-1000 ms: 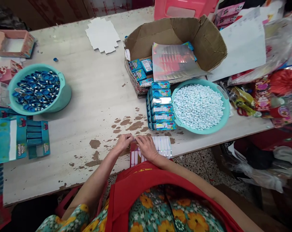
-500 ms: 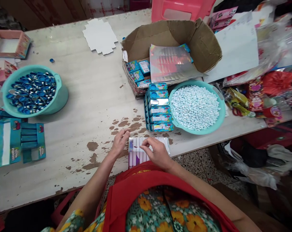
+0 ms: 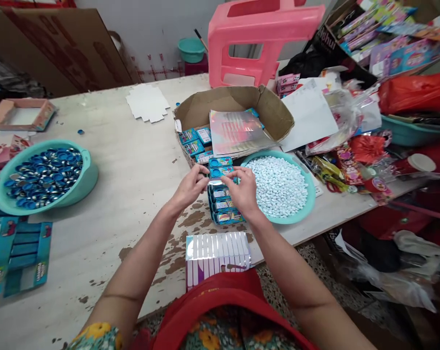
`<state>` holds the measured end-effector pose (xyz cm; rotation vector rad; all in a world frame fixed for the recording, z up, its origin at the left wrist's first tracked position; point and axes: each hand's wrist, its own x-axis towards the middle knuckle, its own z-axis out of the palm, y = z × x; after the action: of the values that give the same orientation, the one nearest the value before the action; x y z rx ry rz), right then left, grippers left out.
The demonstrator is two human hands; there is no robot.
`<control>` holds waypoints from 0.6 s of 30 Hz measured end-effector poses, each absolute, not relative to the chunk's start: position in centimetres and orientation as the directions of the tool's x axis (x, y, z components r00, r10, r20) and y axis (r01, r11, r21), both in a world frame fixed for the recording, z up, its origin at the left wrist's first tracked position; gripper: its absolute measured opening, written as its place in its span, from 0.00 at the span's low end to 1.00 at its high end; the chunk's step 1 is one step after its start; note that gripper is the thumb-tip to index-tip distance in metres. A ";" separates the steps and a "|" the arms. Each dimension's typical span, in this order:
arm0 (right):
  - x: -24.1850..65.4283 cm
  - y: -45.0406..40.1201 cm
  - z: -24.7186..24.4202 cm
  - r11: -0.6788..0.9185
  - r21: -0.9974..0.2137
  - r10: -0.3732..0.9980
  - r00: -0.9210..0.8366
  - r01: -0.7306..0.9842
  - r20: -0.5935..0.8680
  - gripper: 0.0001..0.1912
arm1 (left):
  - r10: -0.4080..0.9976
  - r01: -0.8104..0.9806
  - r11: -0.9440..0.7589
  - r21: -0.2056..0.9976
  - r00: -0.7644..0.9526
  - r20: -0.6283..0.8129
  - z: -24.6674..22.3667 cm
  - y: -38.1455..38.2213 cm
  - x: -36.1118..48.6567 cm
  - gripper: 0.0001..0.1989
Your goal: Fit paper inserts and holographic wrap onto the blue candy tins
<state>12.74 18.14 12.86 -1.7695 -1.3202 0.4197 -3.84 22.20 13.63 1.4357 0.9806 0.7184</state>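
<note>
My left hand [image 3: 191,188] and my right hand [image 3: 244,192] are closed in pinches over a row of small blue candy boxes [image 3: 225,217]. Between their fingertips stretches a shiny silver sticker strip [image 3: 215,182], one end in each hand. It lies across one of the boxes; whether it is pressed down I cannot tell. Several boxes nearer me carry similar shiny strips. Near my body, a sticker sheet [image 3: 218,245] with silver and white strips rests at the table's edge. A teal basin of pale blue candies [image 3: 283,187] stands just right of the boxes.
Behind the boxes is a cut-down cardboard box [image 3: 278,114] with more blue boxes and a silver sheet [image 3: 236,129]. On the left stand a teal basin [image 3: 91,177] of blue caps and blue cartons [image 3: 26,253]. A pink stool [image 3: 220,53] stands at the back.
Both hands have moved forward from the sticker sheet to the row of boxes, with a silver strip now between them. The view has tilted upward.
</note>
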 end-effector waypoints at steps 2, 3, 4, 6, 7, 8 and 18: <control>13.5 20.6 12.0 -0.111 -0.787 0.896 0.403 0.607 0.184 0.06 | 0.888 0.154 -0.003 0.988 0.455 -0.068 12.7 24.3 -2.9 0.06; 13.8 21.5 11.5 -0.140 -0.791 0.897 0.414 0.595 0.153 0.06 | 0.889 0.149 -0.008 0.989 0.454 -0.061 12.2 25.1 -2.6 0.05; 14.0 22.2 11.0 -0.170 -0.797 0.898 0.423 0.580 0.117 0.06 | 0.889 0.140 0.002 0.990 0.454 -0.066 11.6 25.5 -2.3 0.05; 14.3 22.9 10.0 -0.222 -0.805 0.896 0.441 0.550 0.054 0.06 | 0.891 0.118 0.050 0.992 0.444 -0.097 10.5 25.8 -1.8 0.05; 14.4 23.1 9.6 -0.247 -0.812 0.889 0.457 0.530 0.027 0.06 | 0.893 0.112 0.079 0.991 0.434 -0.120 10.0 25.8 -1.6 0.05; 14.5 23.3 9.2 -0.271 -0.821 0.879 0.476 0.503 0.001 0.08 | 0.897 0.112 0.106 0.988 0.419 -0.143 9.5 25.6 -1.4 0.05; 14.9 19.1 10.8 -0.053 -0.900 0.836 0.511 0.434 0.198 0.13 | 0.946 0.689 0.135 0.712 0.123 -0.299 4.7 20.6 -4.5 0.11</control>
<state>14.89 19.12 10.80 -1.6775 -1.0908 0.4677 -4.52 20.59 4.65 1.6158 1.6270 0.4139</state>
